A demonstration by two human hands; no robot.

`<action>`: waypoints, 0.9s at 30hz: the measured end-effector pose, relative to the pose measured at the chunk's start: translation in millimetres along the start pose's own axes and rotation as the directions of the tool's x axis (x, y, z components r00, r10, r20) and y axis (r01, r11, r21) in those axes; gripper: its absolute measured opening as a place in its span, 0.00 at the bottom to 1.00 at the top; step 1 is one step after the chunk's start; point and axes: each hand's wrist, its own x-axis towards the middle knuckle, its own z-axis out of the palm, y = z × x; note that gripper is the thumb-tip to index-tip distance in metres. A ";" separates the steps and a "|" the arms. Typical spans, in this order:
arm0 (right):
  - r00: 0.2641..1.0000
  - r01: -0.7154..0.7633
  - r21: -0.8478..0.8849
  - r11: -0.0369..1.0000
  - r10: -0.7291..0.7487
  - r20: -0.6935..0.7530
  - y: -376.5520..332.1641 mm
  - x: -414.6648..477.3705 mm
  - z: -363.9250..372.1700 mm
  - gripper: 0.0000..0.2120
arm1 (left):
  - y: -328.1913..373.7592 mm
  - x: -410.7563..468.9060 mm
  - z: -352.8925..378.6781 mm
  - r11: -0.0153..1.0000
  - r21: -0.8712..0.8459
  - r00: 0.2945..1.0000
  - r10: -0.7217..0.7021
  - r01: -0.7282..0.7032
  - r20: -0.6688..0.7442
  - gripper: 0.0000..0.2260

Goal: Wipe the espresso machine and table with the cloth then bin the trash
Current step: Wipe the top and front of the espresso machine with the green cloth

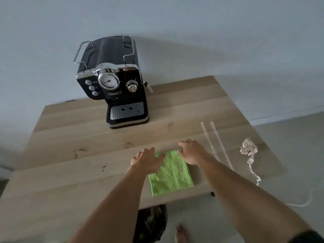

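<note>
Resting spread left hand [149, 161] and right hand [192, 152] on green cloth [171, 174], straws [217, 146] and crumpled paper [249, 148] beside, espresso machine [119, 85] behind

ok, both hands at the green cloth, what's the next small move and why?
Probably close the fingers on the green cloth and lift it. Both the left hand and right hand rest at its far edge, fingers spread, and it lies flat and folded on the table. The espresso machine sits behind, not yet reached.
</note>
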 end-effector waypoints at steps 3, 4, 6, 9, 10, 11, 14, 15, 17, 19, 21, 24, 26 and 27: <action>0.996 0.025 0.007 1.000 -0.024 -0.089 3.6 8.6 9.4 0.15 | -0.2 1.5 10.3 1.000 -0.009 1.000 -0.024 0.024 0.006 0.30; 0.993 0.030 0.002 1.000 -0.030 -0.111 3.0 9.9 11.3 0.13 | -1.3 1.0 12.3 0.999 -0.010 1.000 -0.031 0.031 0.006 0.29; 0.988 0.024 -0.009 1.000 -0.025 -0.153 0.7 12.7 13.2 0.08 | -0.9 1.6 15.7 0.999 -0.017 0.999 -0.044 0.044 0.011 0.28; 0.983 0.025 0.014 1.000 -0.022 -0.181 -0.7 15.0 9.0 0.06 | 0.2 3.6 12.8 0.999 0.021 0.999 -0.050 0.050 0.006 0.28; 0.985 0.037 0.054 0.998 -0.027 -0.172 -0.6 16.0 7.8 0.06 | 0.5 5.0 11.0 0.998 0.039 0.999 -0.045 0.045 0.003 0.29; 0.988 0.051 0.110 0.993 -0.034 -0.151 -0.7 16.6 5.8 0.07 | 1.6 6.8 8.3 0.998 0.054 0.999 -0.033 0.033 -0.001 0.30; 0.995 0.091 0.312 0.946 -0.077 -0.057 -1.1 13.9 -6.9 0.06 | 8.1 12.3 -1.7 0.994 0.104 0.999 0.043 -0.043 0.000 0.31; 0.995 0.101 0.367 0.925 -0.092 -0.042 -1.3 12.0 -12.8 0.05 | 10.2 14.1 -5.5 0.991 0.116 0.997 0.074 -0.073 -0.004 0.31; 0.995 0.102 0.456 0.884 -0.101 -0.027 -1.5 7.5 -25.2 0.06 | 13.8 16.3 -14.0 0.987 0.114 0.993 0.118 -0.116 -0.007 0.30; 0.995 0.092 0.525 0.846 -0.094 -0.024 -2.7 4.0 -36.0 0.09 | 15.4 17.2 -22.7 0.983 0.105 0.989 0.150 -0.150 0.011 0.24; 0.996 0.084 0.563 0.822 -0.074 -0.041 -5.3 1.1 -45.5 0.11 | 15.5 15.1 -32.2 0.975 0.126 0.983 0.181 -0.182 0.023 0.20; 0.996 0.083 0.568 0.819 -0.042 -0.085 -13.4 -5.4 -60.6 0.10 | 12.2 10.1 -50.2 0.961 0.165 0.974 0.225 -0.220 -0.008 0.17; 0.993 0.078 0.579 0.811 -0.013 -0.115 -21.8 -10.8 -69.8 0.09 | 6.2 5.4 -63.8 0.962 0.139 0.970 0.242 -0.236 -0.024 0.18; 0.990 0.078 0.595 0.800 0.007 -0.139 -26.8 -13.1 -73.7 0.10 | 2.6 2.0 -71.5 0.964 0.112 0.969 0.245 -0.239 -0.039 0.18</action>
